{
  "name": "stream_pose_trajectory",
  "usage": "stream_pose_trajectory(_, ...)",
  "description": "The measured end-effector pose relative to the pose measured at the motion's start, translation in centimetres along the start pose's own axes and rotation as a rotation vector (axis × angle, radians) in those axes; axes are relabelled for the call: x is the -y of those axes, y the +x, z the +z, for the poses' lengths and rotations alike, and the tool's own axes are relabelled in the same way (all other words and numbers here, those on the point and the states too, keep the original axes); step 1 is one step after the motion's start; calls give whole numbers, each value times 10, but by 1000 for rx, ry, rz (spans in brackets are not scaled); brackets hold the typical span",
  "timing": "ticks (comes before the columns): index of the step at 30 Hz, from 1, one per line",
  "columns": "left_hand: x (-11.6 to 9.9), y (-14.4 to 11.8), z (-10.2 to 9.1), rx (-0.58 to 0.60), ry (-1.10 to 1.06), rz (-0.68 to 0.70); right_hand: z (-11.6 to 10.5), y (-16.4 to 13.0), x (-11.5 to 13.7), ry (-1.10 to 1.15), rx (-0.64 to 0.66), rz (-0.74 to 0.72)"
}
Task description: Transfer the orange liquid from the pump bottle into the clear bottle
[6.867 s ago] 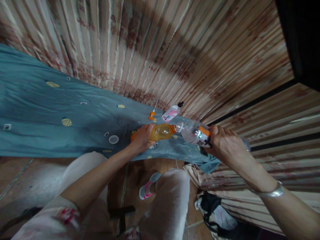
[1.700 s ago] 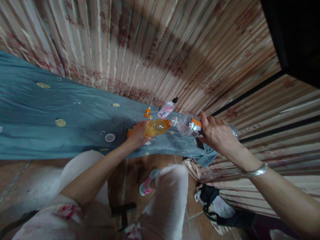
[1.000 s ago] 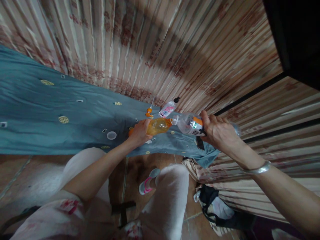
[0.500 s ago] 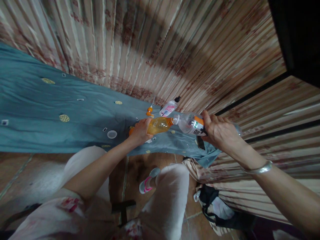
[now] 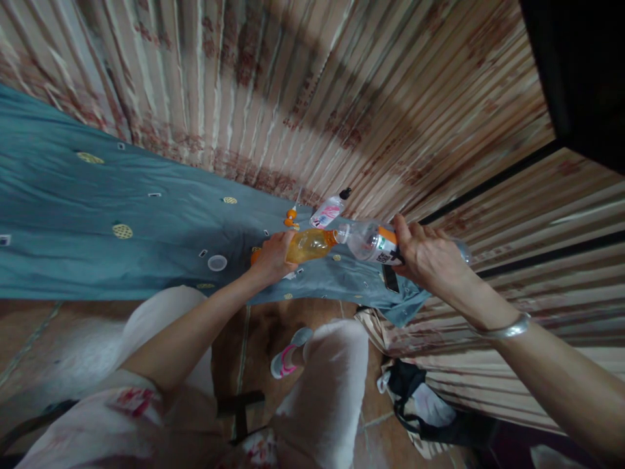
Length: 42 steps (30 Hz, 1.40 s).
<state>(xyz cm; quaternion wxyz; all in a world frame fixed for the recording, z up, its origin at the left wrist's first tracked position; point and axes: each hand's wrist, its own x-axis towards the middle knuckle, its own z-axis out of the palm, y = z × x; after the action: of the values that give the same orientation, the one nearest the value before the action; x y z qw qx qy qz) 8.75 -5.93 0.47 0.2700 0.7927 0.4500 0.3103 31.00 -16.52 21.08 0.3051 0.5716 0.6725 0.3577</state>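
Observation:
My left hand (image 5: 274,256) is closed around an orange spray bottle body (image 5: 312,245), see-through and tilted, its mouth pointing right. A clear plastic bottle (image 5: 364,238) with an orange and white label lies nearly level in my right hand (image 5: 426,253), fingers wrapped round its body. The two bottle mouths meet, or nearly so; whether liquid passes between them I cannot tell. Just beyond my left hand, an orange spray head (image 5: 291,216) with a thin tube rests on the cloth. Beside it is a clear bottle (image 5: 327,211) with pink print and a black top.
A teal patterned cloth (image 5: 166,221) covers the long surface. On it are a small round white lid (image 5: 217,262) and a dark phone (image 5: 390,279). Pleated curtains (image 5: 273,85) hang behind. A dark bag (image 5: 410,384) sits on the tiled floor at lower right.
Almost nothing differs. The whole view has shifted very slightly, while both hands keep their hold and the bottles stay mouth to mouth.

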Motion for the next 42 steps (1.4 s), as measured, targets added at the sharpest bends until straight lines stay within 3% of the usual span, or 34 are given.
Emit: stream_pose_trajectory(42, 2, 2, 3, 6, 13, 11, -3, 0, 0, -24, 9, 1)
